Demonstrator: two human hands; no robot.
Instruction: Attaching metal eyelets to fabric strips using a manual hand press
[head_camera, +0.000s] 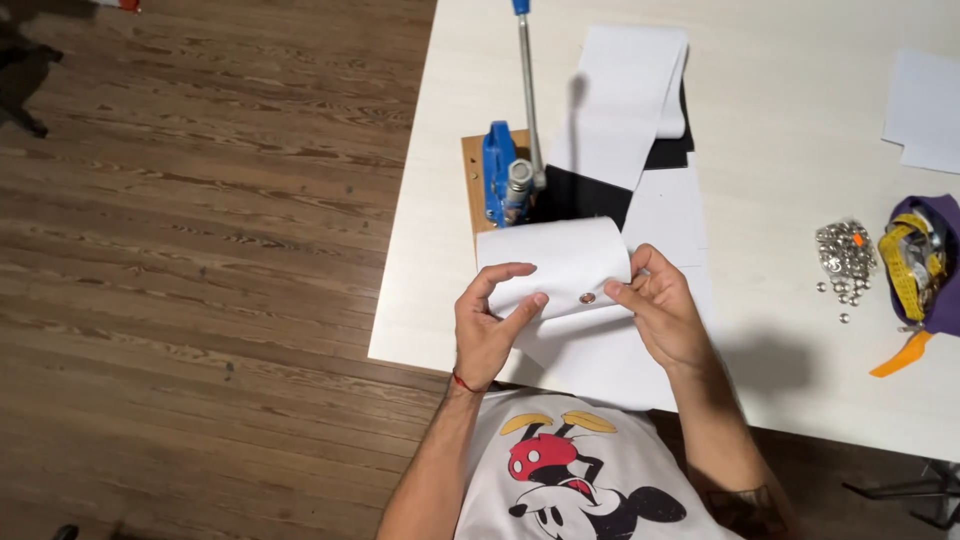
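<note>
A white strip of stiff material (555, 262) is folded over in front of me, with a small metal snap (587, 298) set in its near edge. My left hand (490, 325) pinches the strip's left part, thumb on top. At the strip's right end my right hand (660, 305) grips it beside the snap. Just behind the fold stands a blue hand press (498, 172) on a wooden base, its long lever (527, 90) raised toward the far side.
The white table (800, 150) carries more white and black strips (625, 100), a pile of metal snaps (845, 255), a purple pouch with a yellow tape measure (920, 265) and white sheets (925, 110). Wooden floor (200, 250) lies to the left.
</note>
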